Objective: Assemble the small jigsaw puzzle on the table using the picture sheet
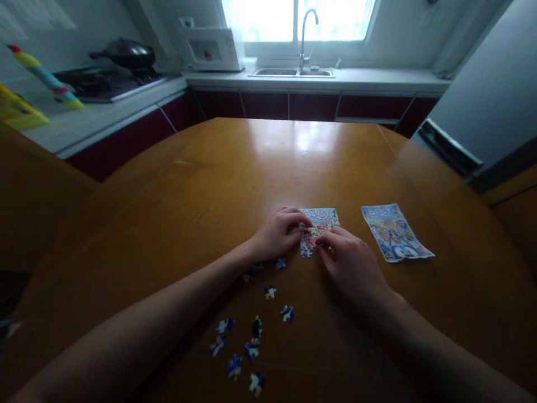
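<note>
Both hands rest fingertips-down on the half-built puzzle (pixel 315 230) mid-table, the left hand (pixel 277 234) pinching its edge and the right hand (pixel 349 262) pressing flat; the light, bendy card sheet looks prone to splitting, so it is best gripped at its edges.

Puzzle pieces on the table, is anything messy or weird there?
Nothing looks broken or spilled. The loose puzzle pieces lie scattered on the wooden table, apart from the half-built puzzle that the left hand and right hand touch. The picture sheet lies slightly askew.
</note>
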The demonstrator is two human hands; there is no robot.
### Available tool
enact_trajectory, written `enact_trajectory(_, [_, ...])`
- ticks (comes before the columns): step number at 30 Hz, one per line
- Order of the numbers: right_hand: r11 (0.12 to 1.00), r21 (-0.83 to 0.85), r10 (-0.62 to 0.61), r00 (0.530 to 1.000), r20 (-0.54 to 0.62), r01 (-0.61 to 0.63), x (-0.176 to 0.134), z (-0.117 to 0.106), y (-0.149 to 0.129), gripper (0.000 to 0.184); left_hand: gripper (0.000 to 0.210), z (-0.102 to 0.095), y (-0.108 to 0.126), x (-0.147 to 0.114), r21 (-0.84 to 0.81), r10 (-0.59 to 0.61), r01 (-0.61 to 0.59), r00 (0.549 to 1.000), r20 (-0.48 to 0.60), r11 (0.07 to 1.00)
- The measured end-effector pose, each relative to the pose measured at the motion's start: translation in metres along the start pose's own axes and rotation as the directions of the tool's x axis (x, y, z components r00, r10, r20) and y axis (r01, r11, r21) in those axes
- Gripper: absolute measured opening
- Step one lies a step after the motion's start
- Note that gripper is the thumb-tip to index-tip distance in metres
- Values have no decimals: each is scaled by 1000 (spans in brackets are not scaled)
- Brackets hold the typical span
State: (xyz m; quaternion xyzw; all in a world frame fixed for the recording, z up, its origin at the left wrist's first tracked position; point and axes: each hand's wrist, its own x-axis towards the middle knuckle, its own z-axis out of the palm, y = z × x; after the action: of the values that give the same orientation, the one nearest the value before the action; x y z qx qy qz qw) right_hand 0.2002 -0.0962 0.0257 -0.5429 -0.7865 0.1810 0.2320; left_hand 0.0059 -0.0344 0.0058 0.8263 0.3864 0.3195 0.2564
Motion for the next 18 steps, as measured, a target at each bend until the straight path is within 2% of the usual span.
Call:
enact_trajectory(3, [1000, -11, -23, 999, 28, 23, -2, 3, -1, 12, 20, -2, -1, 1, -104, -17, 11, 998, -61, 994])
enact_trajectory(5, [999, -15, -38, 999, 32, 38, -2, 5, -1, 11, 20, -3, -1, 1, -128, -6, -2, 998, -56, 992])
enact_trajectory(8, [999, -31, -42, 999, 7, 42, -1, 5, 1, 11, 22, -4, 0, 0, -137, 26, -25, 1000, 6, 990])
enact_trajectory(14, [997, -72, 24, 996, -83, -30, 2, 1, 1, 14, 36, -8, 2, -1, -94, 148, -135, 978, 147, 986])
enact_trajectory(18, [998, -64, 20, 995, -100, -26, 1, 0, 0, 15, 47, -7, 1, -2, -41, 176, -171, 966, 187, 984])
